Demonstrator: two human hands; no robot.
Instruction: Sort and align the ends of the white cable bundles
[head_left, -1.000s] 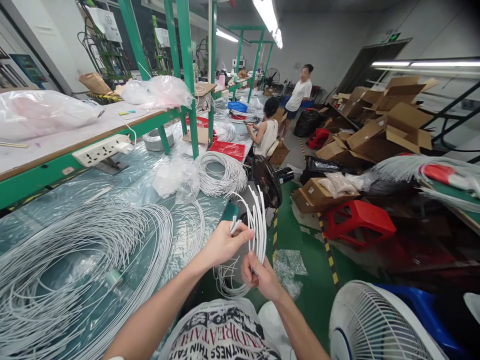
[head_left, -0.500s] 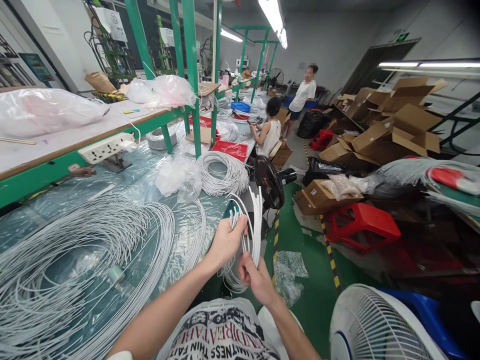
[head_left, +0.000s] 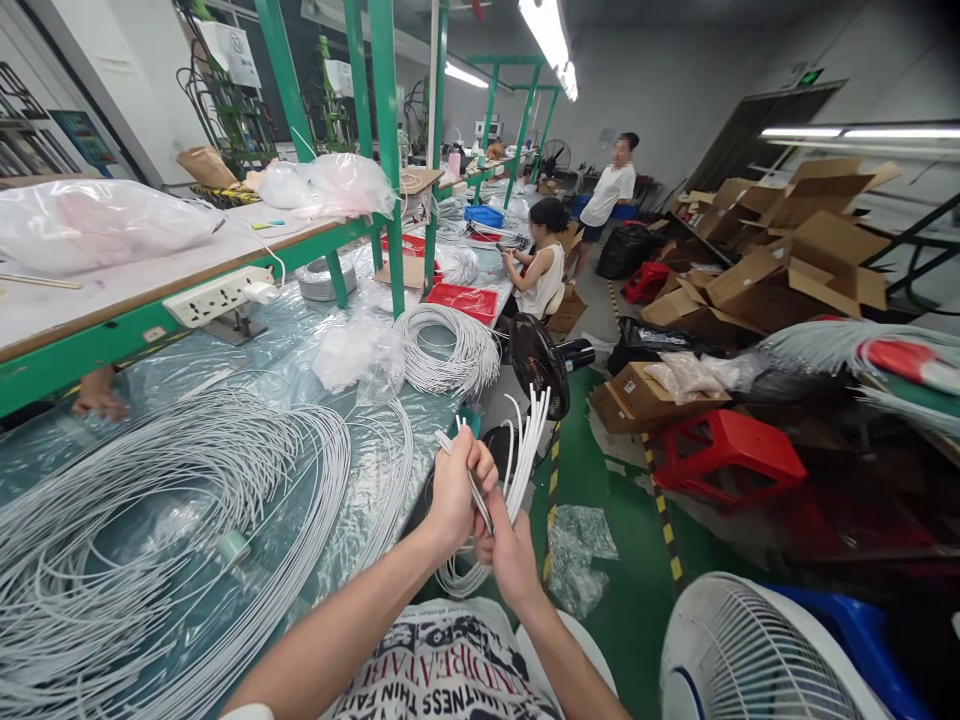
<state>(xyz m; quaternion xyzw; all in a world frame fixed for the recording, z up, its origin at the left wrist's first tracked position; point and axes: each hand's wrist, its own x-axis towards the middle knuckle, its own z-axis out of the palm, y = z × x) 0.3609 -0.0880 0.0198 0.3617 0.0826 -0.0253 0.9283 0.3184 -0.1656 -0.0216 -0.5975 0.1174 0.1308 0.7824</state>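
My left hand (head_left: 454,490) is closed around a few white cables, whose short ends poke out above the thumb. Right beside it, my right hand (head_left: 511,555) grips a bundle of white cables (head_left: 534,430), with their cut ends fanning upward and to the right. The two hands are close together, fingertips near each other. Below them the cables bend into a loop (head_left: 461,580), partly hidden by the hands. On the plastic-covered table (head_left: 431,425) to the left lies a big spread coil of white cables (head_left: 322,490).
A smaller cable coil (head_left: 442,350) and a crumpled clear bag (head_left: 358,355) lie farther up the table. Another person's hand (head_left: 101,395) shows under the shelf. A black fan (head_left: 536,365), red stool (head_left: 727,455) and white fan (head_left: 739,650) stand right. Two people are farther back.
My left hand has parted a few cables from the bundle and come down against my right hand. The remaining cables lean farther right. Another person's hand has appeared under the shelf at left.
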